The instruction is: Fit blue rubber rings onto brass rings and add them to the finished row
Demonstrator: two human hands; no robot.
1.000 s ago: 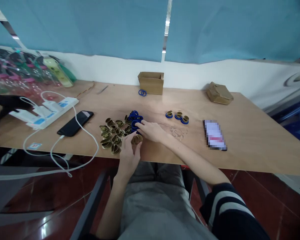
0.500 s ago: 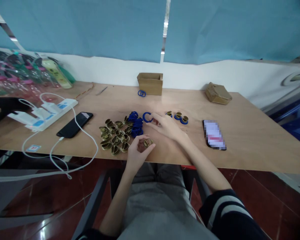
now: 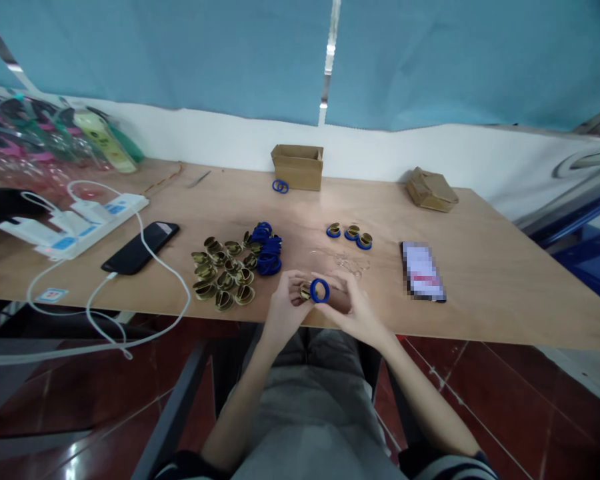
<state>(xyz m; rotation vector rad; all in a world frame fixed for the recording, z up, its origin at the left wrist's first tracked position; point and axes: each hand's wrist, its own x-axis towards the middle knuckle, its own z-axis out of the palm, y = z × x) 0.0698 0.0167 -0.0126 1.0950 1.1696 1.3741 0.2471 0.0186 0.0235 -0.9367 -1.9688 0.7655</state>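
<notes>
Near the table's front edge, my left hand (image 3: 286,308) is closed on a round brass-coloured fitting (image 3: 305,291). A blue ring (image 3: 319,291) is pinched between the thumb and fingers of my right hand (image 3: 354,308), right beside the fitting. Left of my hands lie several brass-coloured fittings (image 3: 225,280) in a loose group. A heap of blue rings (image 3: 269,257) touches that group on its right side. Beyond my right hand are three brass fittings with blue rings (image 3: 353,232) around their bases. Thin clear loops (image 3: 350,262) lie just past my right fingers.
An open cardboard box (image 3: 299,168) stands at the back with loose blue rings (image 3: 281,187) by it. A crumpled carton (image 3: 431,190) lies at right. One phone (image 3: 423,272) is on the right; a black phone (image 3: 141,248), cables and a power strip (image 3: 75,230) occupy the left.
My right hand has picked up a blue ring from beside the heap and brought it back to my left hand. The left hand still holds the brass fitting, now slightly further right.
</notes>
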